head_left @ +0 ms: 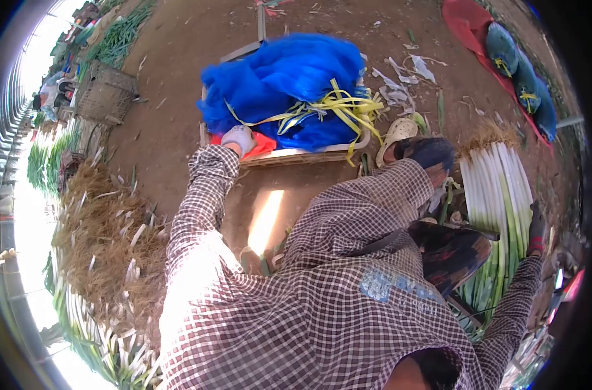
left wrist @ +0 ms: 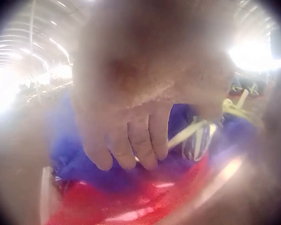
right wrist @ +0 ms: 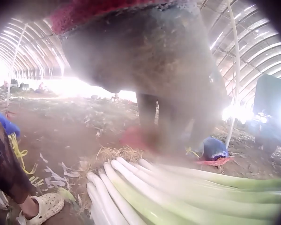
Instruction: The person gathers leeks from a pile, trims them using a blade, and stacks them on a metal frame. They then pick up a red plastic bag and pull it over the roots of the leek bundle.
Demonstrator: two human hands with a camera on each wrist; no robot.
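Note:
My left hand [head_left: 239, 138], in a pale glove, is at the near left edge of a crate [head_left: 296, 158]. In the left wrist view its fingers [left wrist: 141, 136] extend downward over blue netting [left wrist: 114, 176] and shiny red material [left wrist: 131, 206], with the thumb apart. A yellow strap [left wrist: 185, 135] passes beside the fingers. My right hand [head_left: 537, 224], in a dark glove, lies along the right side of a bundle of leeks [head_left: 497, 195]. In the right wrist view its fingers [right wrist: 147, 110] hang loosely behind the white stalks [right wrist: 136, 185], their tips blurred.
Yellow straps [head_left: 335, 107] lie tangled on the netting. To the left is a long row of leeks with brown roots [head_left: 107, 227], and beyond it a plastic basket [head_left: 106, 93]. Blue bundles [head_left: 527, 81] rest on red sheeting at the far right. Plastic scraps [head_left: 400, 81] litter the soil.

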